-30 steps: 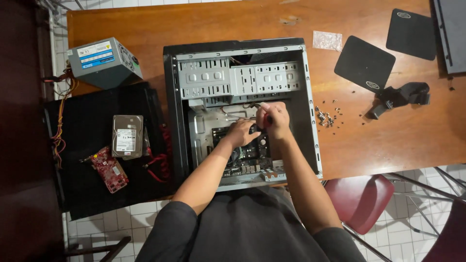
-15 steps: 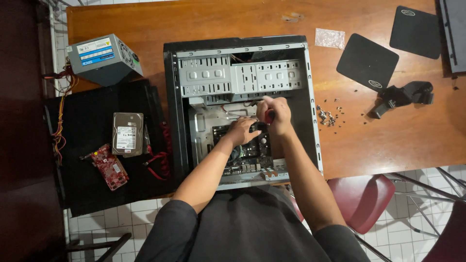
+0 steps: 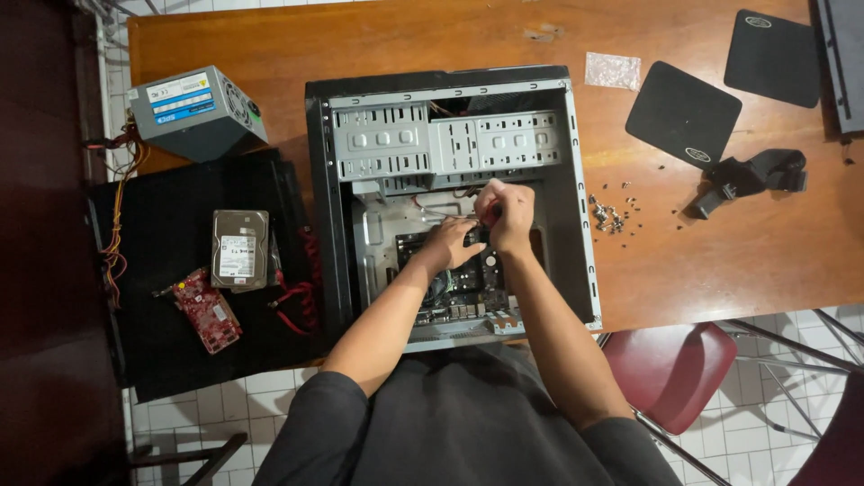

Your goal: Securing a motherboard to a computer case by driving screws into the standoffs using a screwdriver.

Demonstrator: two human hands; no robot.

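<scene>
An open grey desktop computer case [image 3: 576, 171] lies on its side on the wooden table [image 3: 378, 40]. Both my hands are inside it, over the motherboard [image 3: 459, 288]. My left hand [image 3: 447, 243] rests on the board, fingers curled beside a small dark part [image 3: 475, 236]. My right hand [image 3: 506, 211] is closed around a thin dark tool handle, held upright just right of the left hand. What the tool tip touches is hidden by my fingers.
A grey power supply [image 3: 193, 112] sits at the far left with loose wires. A hard drive [image 3: 239, 249] and a red circuit card [image 3: 208, 310] lie on a black panel [image 3: 162, 351]. Loose screws [image 3: 610, 214], two black pads [image 3: 684, 112], a black strap [image 3: 751, 175] lie right.
Both hands stay inside the case over the motherboard, shifting only slightly. The camera view has drifted a little.
</scene>
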